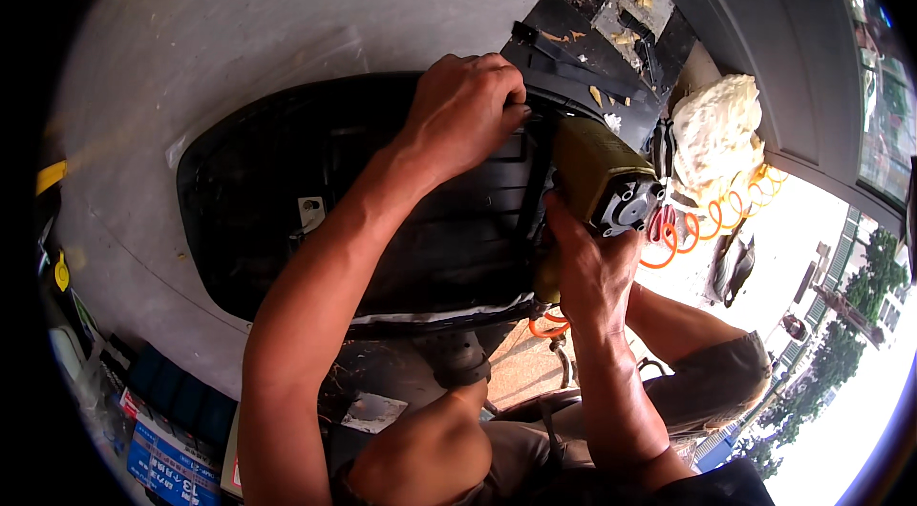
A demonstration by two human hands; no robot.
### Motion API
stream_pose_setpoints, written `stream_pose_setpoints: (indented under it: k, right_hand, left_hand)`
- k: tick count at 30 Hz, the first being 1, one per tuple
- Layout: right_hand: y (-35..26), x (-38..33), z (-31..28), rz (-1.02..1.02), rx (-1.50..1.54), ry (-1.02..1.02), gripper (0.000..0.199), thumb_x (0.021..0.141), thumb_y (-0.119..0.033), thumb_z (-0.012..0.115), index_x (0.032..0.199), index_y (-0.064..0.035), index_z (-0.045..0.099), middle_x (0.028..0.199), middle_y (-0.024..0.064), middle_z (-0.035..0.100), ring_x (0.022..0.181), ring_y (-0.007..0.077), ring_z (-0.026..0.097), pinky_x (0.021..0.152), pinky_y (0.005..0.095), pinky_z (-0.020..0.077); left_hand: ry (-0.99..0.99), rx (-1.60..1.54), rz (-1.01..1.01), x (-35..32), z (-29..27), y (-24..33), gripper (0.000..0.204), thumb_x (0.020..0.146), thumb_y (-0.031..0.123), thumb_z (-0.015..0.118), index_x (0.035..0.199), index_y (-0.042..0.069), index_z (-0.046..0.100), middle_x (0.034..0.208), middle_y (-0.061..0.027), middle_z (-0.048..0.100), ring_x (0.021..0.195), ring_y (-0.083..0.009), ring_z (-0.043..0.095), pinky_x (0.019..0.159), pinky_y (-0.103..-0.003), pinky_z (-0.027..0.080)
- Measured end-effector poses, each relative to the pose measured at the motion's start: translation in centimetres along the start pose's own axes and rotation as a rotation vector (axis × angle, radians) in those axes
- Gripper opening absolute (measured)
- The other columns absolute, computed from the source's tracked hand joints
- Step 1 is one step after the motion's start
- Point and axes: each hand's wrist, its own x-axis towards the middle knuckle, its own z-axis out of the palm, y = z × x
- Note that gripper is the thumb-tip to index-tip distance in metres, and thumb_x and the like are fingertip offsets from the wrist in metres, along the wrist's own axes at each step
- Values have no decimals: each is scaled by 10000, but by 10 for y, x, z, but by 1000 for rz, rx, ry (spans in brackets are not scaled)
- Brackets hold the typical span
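Observation:
A long black scooter or motorcycle seat (430, 219) lies underside up in front of me, with its ribbed plastic base showing. My left hand (466, 109) is closed at the seat's far edge, fingers pinching the black cover there; the fingertips are partly hidden. My right hand (597, 267) grips an olive-gold air staple gun (594, 160) with a dark end cap. The gun's body rests over the right end of the seat; its nose is out of sight. An orange coiled air hose (551, 322) shows below the gun's handle.
Cut scraps and black strips (573, 57) litter the dark floor tiles at the far right. A cream crumpled bundle (718, 129) lies by the grey door (778, 57). More orange coil (712, 219) runs beside it. A blue box (177, 463) stands at the lower left.

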Motion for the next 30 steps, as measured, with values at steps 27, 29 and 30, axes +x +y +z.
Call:
stream_pose_setpoints:
  k: [27, 29, 30]
  right_hand:
    - [-20, 16, -14, 145, -4, -97, 309, 830, -171, 759, 1061, 34, 737, 834, 63, 717, 771, 147, 665, 736, 304, 520]
    - [-14, 14, -15, 138, -9, -86, 290, 828, -125, 748, 1091, -2, 746, 878, 88, 733, 807, 180, 693, 763, 314, 530]
    - [-7, 13, -14, 32, -79, -144, 279, 817, -87, 737, 1091, -38, 749, 931, 111, 730, 855, 222, 697, 787, 325, 530]
  left_hand:
    - [41, 106, 56, -3, -28, -13, 265, 800, 206, 810, 911, 62, 617, 900, -76, 693, 862, -311, 673, 753, -414, 523]
    - [-53, 92, 27, -13, -41, -23, 241, 809, 209, 804, 914, 69, 639, 946, -69, 699, 878, -311, 666, 756, -412, 521]
    - [-21, 71, 73, -18, -40, -30, 225, 815, 213, 800, 903, 66, 654, 953, -66, 704, 864, -306, 668, 751, -411, 522]
